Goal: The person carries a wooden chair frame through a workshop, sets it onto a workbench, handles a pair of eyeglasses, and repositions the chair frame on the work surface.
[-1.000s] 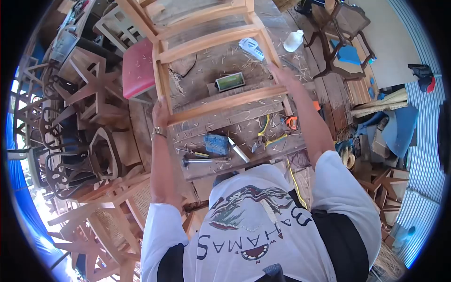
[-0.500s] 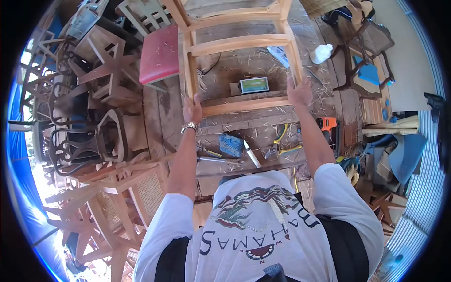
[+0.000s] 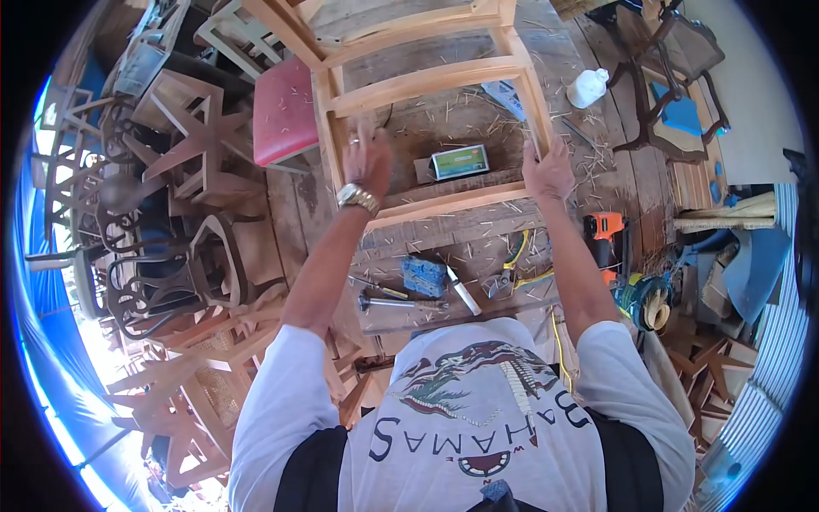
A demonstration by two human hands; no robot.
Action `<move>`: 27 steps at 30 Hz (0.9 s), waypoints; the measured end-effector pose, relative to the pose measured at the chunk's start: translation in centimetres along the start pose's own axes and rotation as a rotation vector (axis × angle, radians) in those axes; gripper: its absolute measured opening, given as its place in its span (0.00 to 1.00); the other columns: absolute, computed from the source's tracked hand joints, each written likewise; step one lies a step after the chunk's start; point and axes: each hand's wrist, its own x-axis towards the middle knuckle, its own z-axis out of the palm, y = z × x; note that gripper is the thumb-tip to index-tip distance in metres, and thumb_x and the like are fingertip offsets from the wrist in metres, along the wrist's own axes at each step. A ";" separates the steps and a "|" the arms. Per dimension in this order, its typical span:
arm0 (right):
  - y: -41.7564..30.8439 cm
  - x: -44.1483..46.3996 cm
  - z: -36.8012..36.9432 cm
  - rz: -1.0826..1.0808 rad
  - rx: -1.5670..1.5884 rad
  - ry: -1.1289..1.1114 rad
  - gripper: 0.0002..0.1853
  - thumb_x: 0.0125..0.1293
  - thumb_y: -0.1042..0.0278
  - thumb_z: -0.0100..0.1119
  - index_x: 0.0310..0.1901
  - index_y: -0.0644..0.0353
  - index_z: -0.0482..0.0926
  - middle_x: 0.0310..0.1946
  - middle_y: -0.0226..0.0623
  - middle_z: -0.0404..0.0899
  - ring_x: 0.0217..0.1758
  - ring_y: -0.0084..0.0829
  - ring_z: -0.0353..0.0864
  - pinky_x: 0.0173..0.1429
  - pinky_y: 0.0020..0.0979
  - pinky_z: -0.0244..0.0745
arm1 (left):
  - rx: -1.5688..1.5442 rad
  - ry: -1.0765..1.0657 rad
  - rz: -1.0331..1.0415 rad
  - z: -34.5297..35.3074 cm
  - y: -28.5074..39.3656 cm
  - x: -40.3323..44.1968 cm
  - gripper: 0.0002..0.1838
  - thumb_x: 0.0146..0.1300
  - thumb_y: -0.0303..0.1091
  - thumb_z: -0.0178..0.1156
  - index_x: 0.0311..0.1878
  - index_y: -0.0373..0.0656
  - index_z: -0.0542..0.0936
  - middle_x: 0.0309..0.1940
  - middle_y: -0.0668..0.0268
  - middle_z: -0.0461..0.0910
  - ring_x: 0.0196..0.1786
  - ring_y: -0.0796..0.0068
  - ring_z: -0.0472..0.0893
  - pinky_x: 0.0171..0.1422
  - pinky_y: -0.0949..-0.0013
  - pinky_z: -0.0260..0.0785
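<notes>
An unpainted wooden chair frame with curved crosspieces lies on the workbench. My right hand is closed around its right post, close to the lower corner. My left hand, with a metal watch on the wrist, is just inside the left post. Its fingers are stretched forward and somewhat blurred, and I see nothing in them; whether they touch the post I cannot tell. Between the posts, beyond the lower rail, a small green-and-white box rests on the bench.
On the bench's near side lie a blue block, a white marker-like tube, a hammer and yellow-handled pliers. A white bottle stands right; an orange power tool is below it. A red-seated chair stands left.
My left hand has come off the left post and moved forward and inward. The frame has shifted slightly left and tilted in view. My right hand stays on its post.
</notes>
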 end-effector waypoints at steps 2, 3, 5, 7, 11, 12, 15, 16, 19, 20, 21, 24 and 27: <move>-0.1 -0.1 -0.1 -0.010 0.001 0.011 0.36 0.65 0.38 0.54 0.65 0.58 0.65 0.54 0.50 0.75 0.53 0.52 0.80 0.54 0.50 0.76 | -0.068 -0.238 -0.101 1.3 1.2 1.2 0.17 0.61 0.35 0.60 0.51 0.41 0.73 0.61 0.45 0.72 0.49 0.49 0.83 0.45 0.51 0.79; -0.1 -0.1 -0.1 -0.004 0.002 -0.003 0.36 0.65 0.38 0.54 0.64 0.58 0.65 0.54 0.50 0.75 0.53 0.52 0.80 0.54 0.50 0.76 | -0.023 -0.331 -0.156 4.0 1.2 2.0 0.12 0.64 0.34 0.56 0.49 0.40 0.74 0.59 0.47 0.74 0.46 0.51 0.85 0.44 0.51 0.79; -0.2 -0.1 -0.2 0.005 0.008 -0.027 0.35 0.65 0.39 0.54 0.64 0.58 0.65 0.55 0.50 0.75 0.53 0.51 0.80 0.55 0.49 0.76 | -0.001 -0.420 -0.272 7.5 0.9 3.0 0.10 0.67 0.32 0.52 0.47 0.38 0.74 0.57 0.48 0.77 0.43 0.52 0.87 0.42 0.51 0.80; -0.2 0.0 -0.5 0.018 0.007 -0.022 0.35 0.65 0.39 0.55 0.64 0.58 0.65 0.54 0.50 0.75 0.53 0.51 0.80 0.55 0.49 0.76 | -0.060 -0.415 -0.387 9.9 0.8 3.6 0.12 0.67 0.30 0.51 0.51 0.37 0.74 0.54 0.48 0.78 0.42 0.51 0.87 0.41 0.50 0.80; 0.0 0.1 -0.2 0.015 0.028 -0.004 0.35 0.65 0.39 0.54 0.64 0.58 0.66 0.54 0.49 0.75 0.53 0.51 0.80 0.55 0.49 0.75 | 0.042 -0.464 -0.244 13.1 1.0 2.1 0.14 0.68 0.32 0.50 0.54 0.38 0.72 0.51 0.51 0.80 0.43 0.53 0.87 0.39 0.50 0.81; 0.1 0.1 -0.2 0.024 0.032 -0.016 0.35 0.65 0.39 0.54 0.64 0.58 0.66 0.53 0.49 0.75 0.53 0.50 0.80 0.55 0.49 0.75 | 0.028 -0.401 -0.259 11.7 2.3 1.6 0.14 0.68 0.32 0.50 0.54 0.39 0.72 0.50 0.52 0.81 0.43 0.54 0.87 0.39 0.50 0.80; 0.2 0.2 -0.3 0.033 0.042 -0.028 0.35 0.65 0.39 0.54 0.64 0.58 0.66 0.52 0.48 0.75 0.52 0.50 0.80 0.54 0.49 0.76 | 0.013 -0.230 -0.287 9.6 3.5 1.6 0.13 0.69 0.33 0.49 0.54 0.41 0.72 0.46 0.54 0.82 0.43 0.54 0.87 0.39 0.51 0.81; 0.3 0.2 -0.2 0.029 0.044 -0.019 0.35 0.65 0.39 0.54 0.64 0.58 0.66 0.52 0.48 0.75 0.52 0.50 0.80 0.54 0.49 0.76 | 0.010 -0.178 -0.292 9.5 3.6 1.5 0.13 0.69 0.33 0.48 0.54 0.41 0.72 0.45 0.55 0.83 0.43 0.54 0.87 0.39 0.51 0.81; 0.5 0.1 0.0 0.022 0.032 0.002 0.35 0.65 0.39 0.54 0.63 0.59 0.66 0.51 0.47 0.75 0.52 0.50 0.80 0.53 0.49 0.76 | 0.033 -0.323 -0.440 10.7 1.7 2.4 0.14 0.69 0.34 0.49 0.55 0.42 0.71 0.47 0.54 0.82 0.42 0.52 0.87 0.39 0.52 0.81; 0.5 0.1 0.1 0.019 0.027 0.006 0.35 0.65 0.39 0.54 0.63 0.59 0.66 0.50 0.47 0.75 0.51 0.50 0.81 0.53 0.49 0.76 | 0.015 -0.340 -0.441 11.2 1.3 2.5 0.14 0.69 0.34 0.49 0.54 0.42 0.72 0.47 0.54 0.82 0.42 0.53 0.87 0.39 0.52 0.81; 0.4 0.2 -0.1 0.023 0.029 -0.002 0.35 0.65 0.39 0.54 0.63 0.59 0.66 0.50 0.47 0.75 0.51 0.50 0.81 0.53 0.49 0.76 | -0.001 -0.355 -0.444 11.7 0.7 2.5 0.14 0.68 0.34 0.50 0.54 0.42 0.74 0.47 0.54 0.82 0.42 0.53 0.87 0.39 0.53 0.82; 0.2 0.0 -0.1 0.023 0.034 -0.016 0.34 0.65 0.39 0.55 0.62 0.59 0.67 0.50 0.47 0.76 0.51 0.50 0.81 0.52 0.48 0.76 | 0.043 -0.449 -0.324 13.2 -0.1 2.1 0.14 0.68 0.36 0.50 0.51 0.42 0.78 0.48 0.54 0.82 0.43 0.54 0.87 0.41 0.53 0.81; 0.4 0.2 0.3 0.009 0.031 0.003 0.34 0.65 0.40 0.55 0.62 0.59 0.67 0.51 0.47 0.76 0.51 0.50 0.81 0.52 0.48 0.77 | -0.022 -0.469 -0.287 10.4 2.5 1.8 0.14 0.68 0.35 0.51 0.48 0.42 0.82 0.50 0.53 0.82 0.46 0.53 0.86 0.44 0.53 0.81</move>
